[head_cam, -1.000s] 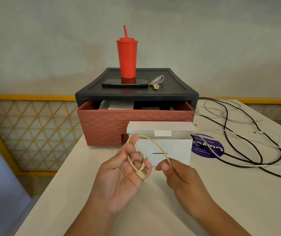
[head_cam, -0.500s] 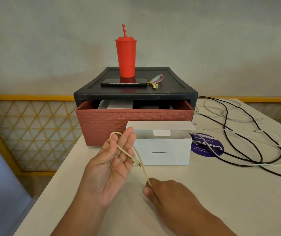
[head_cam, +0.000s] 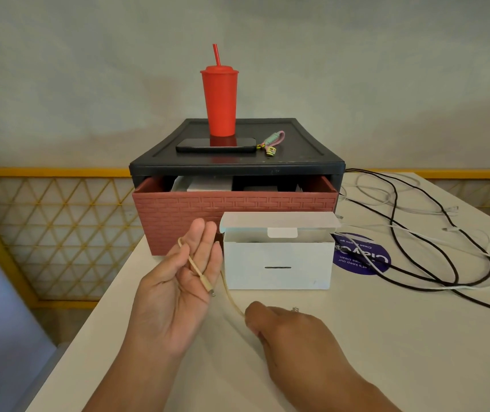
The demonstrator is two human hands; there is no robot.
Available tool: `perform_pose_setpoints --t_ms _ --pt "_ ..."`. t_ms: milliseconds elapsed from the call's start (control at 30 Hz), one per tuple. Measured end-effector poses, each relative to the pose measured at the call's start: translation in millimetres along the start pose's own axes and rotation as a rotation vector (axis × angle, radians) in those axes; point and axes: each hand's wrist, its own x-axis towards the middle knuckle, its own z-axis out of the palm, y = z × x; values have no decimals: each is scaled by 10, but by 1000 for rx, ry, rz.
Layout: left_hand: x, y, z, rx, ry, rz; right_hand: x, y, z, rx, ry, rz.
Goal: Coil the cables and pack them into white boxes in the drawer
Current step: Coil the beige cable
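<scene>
R hand (head_cam: pixel 282 328) has drawn cable (head_cam: pixel 198 272) down to table (head_cam: pixel 386 337), fingers (head_cam: pixel 252 328) pinching it; L hand (head_cam: pixel 178 286) fingers straight, one wrap on. Coiling barely begun.

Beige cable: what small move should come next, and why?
Probably carry the right hand up and round the straight fingers of the left hand to lay a loop. The beige cable only drapes over those fingers, its plug lying on the palm, and the rest runs down to the right grip. The white box stands open.
</scene>
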Motion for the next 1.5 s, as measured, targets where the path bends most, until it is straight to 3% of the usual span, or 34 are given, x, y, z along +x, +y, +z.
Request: perform_pose_setpoints --t_ms 67,200,433,567,633,733,800,1033,1133,1333,1500 --pt "6 -11 -18 42 -20 -11 -1 11 1 -25 22 12" --pt "29 -30 -98 67 -100 -6 -3 -29 -16 -18 -96 44" --pt "41 -133 -72 319 -38 2 -11 -37 -60 -30 -171 -69" --pt "-7 -194 -114 908 -222 30 -55 -26 -175 -183 5 -152" --pt "-35 -279 -176 1052 -336 -14 -73 15 -174 -187 225 -228" --pt "-121 -337 -167 1020 -458 -102 -88 43 -221 -164 464 -305" --pt "-112 -332 -153 996 -447 -102 -84 76 -253 -101 582 -294" --pt "-144 -372 -107 835 -563 -323 -58 230 -343 253 687 23" --pt "-158 -374 -121 668 -561 -377 -42 267 -318 393 606 76" --pt "-102 -310 -181 309 -536 -564 -29 151 -385 929 233 262" --pt "-68 -342 -178 145 -564 -636 -15 113 -360 1177 131 331"
